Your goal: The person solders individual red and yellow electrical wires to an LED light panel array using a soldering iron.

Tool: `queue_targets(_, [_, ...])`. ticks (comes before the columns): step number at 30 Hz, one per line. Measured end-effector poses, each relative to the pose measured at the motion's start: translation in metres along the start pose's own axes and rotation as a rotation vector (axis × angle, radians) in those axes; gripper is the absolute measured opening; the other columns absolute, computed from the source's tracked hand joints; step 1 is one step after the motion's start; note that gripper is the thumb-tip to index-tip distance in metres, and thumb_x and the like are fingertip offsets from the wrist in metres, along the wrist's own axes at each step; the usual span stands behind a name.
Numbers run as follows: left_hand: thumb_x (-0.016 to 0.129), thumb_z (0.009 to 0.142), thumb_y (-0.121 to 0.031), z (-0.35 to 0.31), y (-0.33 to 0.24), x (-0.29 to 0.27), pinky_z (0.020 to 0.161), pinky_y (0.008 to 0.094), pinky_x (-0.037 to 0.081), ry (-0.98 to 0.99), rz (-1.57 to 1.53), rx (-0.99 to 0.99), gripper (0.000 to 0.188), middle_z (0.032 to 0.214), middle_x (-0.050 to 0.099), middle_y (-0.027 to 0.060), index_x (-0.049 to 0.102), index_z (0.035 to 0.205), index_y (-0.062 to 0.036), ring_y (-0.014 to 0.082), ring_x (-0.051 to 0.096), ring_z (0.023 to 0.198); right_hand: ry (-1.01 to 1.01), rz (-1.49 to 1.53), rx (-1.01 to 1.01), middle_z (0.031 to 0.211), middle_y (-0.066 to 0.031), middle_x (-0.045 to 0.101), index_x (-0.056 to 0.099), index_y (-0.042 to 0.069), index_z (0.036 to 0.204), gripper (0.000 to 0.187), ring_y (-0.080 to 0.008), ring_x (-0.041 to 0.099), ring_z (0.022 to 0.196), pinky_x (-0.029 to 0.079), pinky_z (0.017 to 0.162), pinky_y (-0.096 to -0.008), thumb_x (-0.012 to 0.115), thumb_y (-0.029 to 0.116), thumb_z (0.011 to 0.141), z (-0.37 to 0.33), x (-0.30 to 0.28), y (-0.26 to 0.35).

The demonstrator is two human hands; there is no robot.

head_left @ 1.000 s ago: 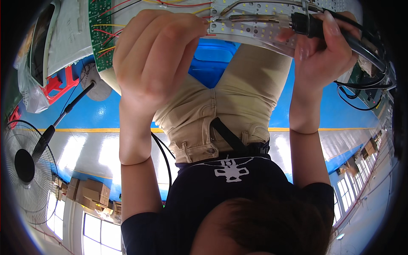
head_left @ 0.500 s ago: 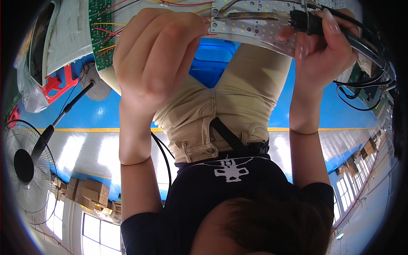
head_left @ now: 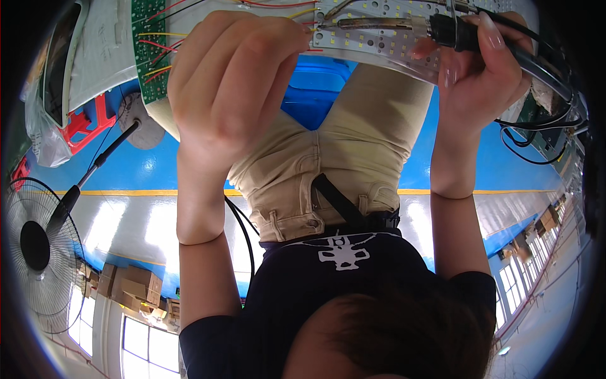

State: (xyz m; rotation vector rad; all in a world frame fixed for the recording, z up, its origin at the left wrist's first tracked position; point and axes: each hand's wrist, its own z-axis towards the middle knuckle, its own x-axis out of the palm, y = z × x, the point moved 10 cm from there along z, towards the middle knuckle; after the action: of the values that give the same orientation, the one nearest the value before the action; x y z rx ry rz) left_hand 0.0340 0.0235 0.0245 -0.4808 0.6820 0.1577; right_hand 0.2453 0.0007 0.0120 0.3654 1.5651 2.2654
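Black-handled soldering iron (head_left: 445,31) is gripped in the right hand (head_left: 483,82), its tip near the left end of the white LED board (head_left: 351,44). The left hand (head_left: 233,82) keeps fingertips together beside this tip; whether they pinch something, I cannot tell.

You have clear passage between your left hand (head_left: 233,85) and right hand (head_left: 483,82), above your trousers (head_left: 372,136). Over the LED board (head_left: 363,42), the soldering iron (head_left: 382,24) blocks you; wires (head_left: 161,34) clutter your left.
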Motion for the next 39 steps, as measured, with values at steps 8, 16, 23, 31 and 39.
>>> queue_targets(8, [0.082,0.071,0.013,0.002,0.000,0.000,0.068,0.0291,0.056,-0.008,0.000,-0.008,0.031,0.088,0.077,0.0079,0.067,0.093,-0.0015,0.0211,0.073,0.078,0.028,-0.162,-0.072,0.072,-0.0072,0.054,0.057,-0.010,0.089,0.017,-0.0121,0.058,0.046,0.059,0.043,-0.0313,0.048,-0.001,0.100,-0.003,-0.019,-0.006])
queue_targets(16, [0.082,0.071,0.013,0.000,-0.001,0.000,0.068,0.0291,0.056,-0.009,0.009,-0.007,0.031,0.088,0.077,0.0077,0.067,0.094,-0.0014,0.0211,0.072,0.078,0.024,-0.155,-0.082,0.084,-0.0121,0.057,0.055,-0.011,0.093,0.016,-0.0162,0.065,0.052,0.061,0.045,-0.0343,0.048,0.002,0.100,-0.005,-0.022,-0.009])
queue_targets(23, [0.082,0.071,0.014,0.000,0.000,0.000,0.067,0.0288,0.056,-0.014,0.000,-0.003,0.030,0.088,0.077,0.0085,0.067,0.094,-0.0006,0.0209,0.072,0.077,0.033,0.038,0.054,0.067,-0.0069,0.052,0.059,-0.008,0.089,0.022,-0.0156,0.058,0.046,0.061,0.046,-0.0374,0.049,0.008,0.100,-0.003,-0.026,-0.019])
queue_targets(31, [0.083,0.067,0.009,-0.002,0.000,0.000,0.064,0.0314,0.054,-0.067,0.002,-0.001,0.030,0.086,0.074,0.0076,0.069,0.091,-0.0013,0.0223,0.069,0.075,-0.154,0.111,0.253,0.050,-0.0011,0.036,0.062,-0.003,0.089,0.030,-0.0138,0.046,0.039,0.056,0.043,-0.0397,0.044,0.017,0.103,-0.007,-0.046,-0.037])
queue_targets(39, [0.088,0.071,0.001,-0.002,-0.003,-0.006,0.066,0.0281,0.054,-0.033,0.014,-0.034,0.022,0.094,0.078,0.0092,0.075,0.088,-0.0018,0.0211,0.072,0.079,-0.049,0.096,0.092,0.053,-0.0019,0.039,0.058,-0.004,0.089,0.026,-0.0127,0.043,0.038,0.056,0.042,-0.0384,0.044,0.013,0.104,-0.004,-0.033,-0.027])
